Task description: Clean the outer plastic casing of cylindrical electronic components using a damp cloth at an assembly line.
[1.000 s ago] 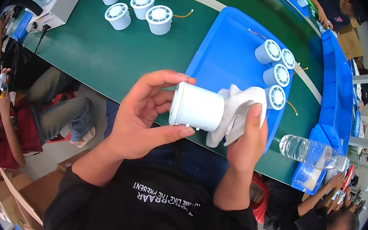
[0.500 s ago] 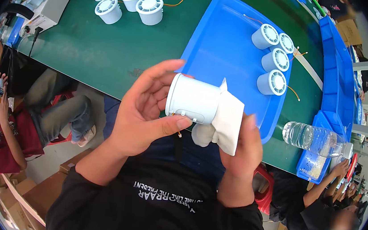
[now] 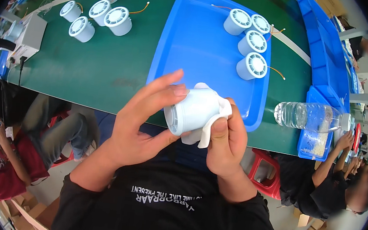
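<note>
In front of my chest my left hand [image 3: 134, 130] grips a pale blue cylindrical housing [image 3: 193, 109], thumb beneath it and fingers over its top. The housing lies tilted, its slotted end facing lower left. A white cloth [image 3: 206, 134] wraps round the opposite end, pinched between the thumb and fingers of my right hand [image 3: 229, 142] and pressed against the housing. The end under the cloth is hidden. Several similar housings [image 3: 252, 66] with slotted tops and thin wires stand at the right side of a blue tray [image 3: 192, 39].
More such housings [image 3: 118, 21] stand on the green table [image 3: 104, 61] at the far left, near a white box-shaped device [image 3: 33, 38]. On the right are a clear water bottle [image 3: 307, 116], a small blue bin [image 3: 313, 146] and long blue bins [image 3: 328, 63]. People sit on both sides.
The housing has turned so its slotted end now shows at lower left. My right hand has moved left and closed the cloth round its other end. The whole view has shifted slightly.
</note>
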Motion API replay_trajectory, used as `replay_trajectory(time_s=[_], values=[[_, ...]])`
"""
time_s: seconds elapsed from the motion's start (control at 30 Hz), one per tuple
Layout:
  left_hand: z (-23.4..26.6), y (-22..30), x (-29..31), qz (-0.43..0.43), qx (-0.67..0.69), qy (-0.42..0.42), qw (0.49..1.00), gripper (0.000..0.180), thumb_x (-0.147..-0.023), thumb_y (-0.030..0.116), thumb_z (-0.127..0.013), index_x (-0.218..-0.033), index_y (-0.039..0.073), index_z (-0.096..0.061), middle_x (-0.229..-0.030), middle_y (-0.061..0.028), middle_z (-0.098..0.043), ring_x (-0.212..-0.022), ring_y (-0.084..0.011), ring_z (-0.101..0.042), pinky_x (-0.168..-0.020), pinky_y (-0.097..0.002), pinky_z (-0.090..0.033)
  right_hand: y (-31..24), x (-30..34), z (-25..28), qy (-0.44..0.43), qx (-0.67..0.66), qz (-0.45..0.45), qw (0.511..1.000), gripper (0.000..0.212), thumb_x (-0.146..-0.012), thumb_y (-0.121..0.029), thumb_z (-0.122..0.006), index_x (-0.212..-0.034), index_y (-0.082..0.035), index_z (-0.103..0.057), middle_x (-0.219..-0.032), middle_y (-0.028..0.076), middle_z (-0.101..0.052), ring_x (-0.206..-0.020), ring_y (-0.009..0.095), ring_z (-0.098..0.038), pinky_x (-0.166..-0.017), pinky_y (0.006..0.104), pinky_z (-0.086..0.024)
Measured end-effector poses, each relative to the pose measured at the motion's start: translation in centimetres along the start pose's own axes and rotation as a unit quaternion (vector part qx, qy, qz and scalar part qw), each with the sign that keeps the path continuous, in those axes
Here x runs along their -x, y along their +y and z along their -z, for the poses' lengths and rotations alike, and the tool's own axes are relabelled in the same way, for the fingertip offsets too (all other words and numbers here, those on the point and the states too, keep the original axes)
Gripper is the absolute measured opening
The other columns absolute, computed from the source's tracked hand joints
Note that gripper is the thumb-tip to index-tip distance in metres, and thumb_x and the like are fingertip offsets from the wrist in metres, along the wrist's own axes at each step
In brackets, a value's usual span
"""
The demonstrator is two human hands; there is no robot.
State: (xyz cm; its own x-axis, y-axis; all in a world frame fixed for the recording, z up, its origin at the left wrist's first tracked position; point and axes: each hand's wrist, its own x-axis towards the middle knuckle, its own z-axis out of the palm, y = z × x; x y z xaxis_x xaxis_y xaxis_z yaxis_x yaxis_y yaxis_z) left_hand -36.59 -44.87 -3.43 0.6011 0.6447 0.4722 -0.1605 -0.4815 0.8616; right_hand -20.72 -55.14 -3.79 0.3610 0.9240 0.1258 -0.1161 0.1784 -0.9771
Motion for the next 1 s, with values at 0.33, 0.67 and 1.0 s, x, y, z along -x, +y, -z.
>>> replay_trajectory(time_s=[0.33, 0.67, 1.0], values=[[1.2, 2.4, -1.2, 0.277, 0.267, -0.031, 0.923, 0.068, -0.079, 0.001, -0.080, -0.139, -0.003, -0.048, -0.120, -0.0158, -0.065, -0.100, -0.0181, -0.067, -0.089, -0.0299, -0.054, -0.6, 0.4, 0.6, 0.022, 0.311, 0.264, 0.912, 0.018, -0.097, -0.012, -0.057, -0.100, 0.005, -0.058, -0.095, 0.016, -0.057, -0.076, 0.026, -0.051, -0.068, 0.0340, -0.043], [0.7, 1.8, -1.2, 0.281, 0.265, 0.033, 0.922, 0.053, -0.076, 0.002, -0.083, -0.122, -0.001, -0.057, -0.104, -0.0099, -0.070, -0.088, -0.0125, -0.068, -0.078, -0.0240, -0.053, -2.9, -1.4, 2.2, 0.055, 0.351, 0.283, 0.891, 0.023, -0.089, -0.010, -0.064, -0.108, 0.001, -0.065, -0.107, 0.016, -0.066, -0.090, 0.030, -0.062, -0.083, 0.0365, -0.047], [0.6, 1.0, -1.0, 0.269, 0.290, 0.036, 0.918, 0.048, -0.081, 0.002, -0.077, -0.124, -0.003, -0.056, -0.107, -0.0117, -0.069, -0.094, -0.0143, -0.067, -0.082, -0.0255, -0.053, -1.7, -0.5, 2.9, 0.082, 0.095, 0.085, 0.989, 0.026, -0.100, -0.018, -0.058, -0.110, 0.005, -0.066, -0.111, 0.012, -0.065, -0.094, 0.018, -0.060, -0.082, 0.0311, -0.047]])
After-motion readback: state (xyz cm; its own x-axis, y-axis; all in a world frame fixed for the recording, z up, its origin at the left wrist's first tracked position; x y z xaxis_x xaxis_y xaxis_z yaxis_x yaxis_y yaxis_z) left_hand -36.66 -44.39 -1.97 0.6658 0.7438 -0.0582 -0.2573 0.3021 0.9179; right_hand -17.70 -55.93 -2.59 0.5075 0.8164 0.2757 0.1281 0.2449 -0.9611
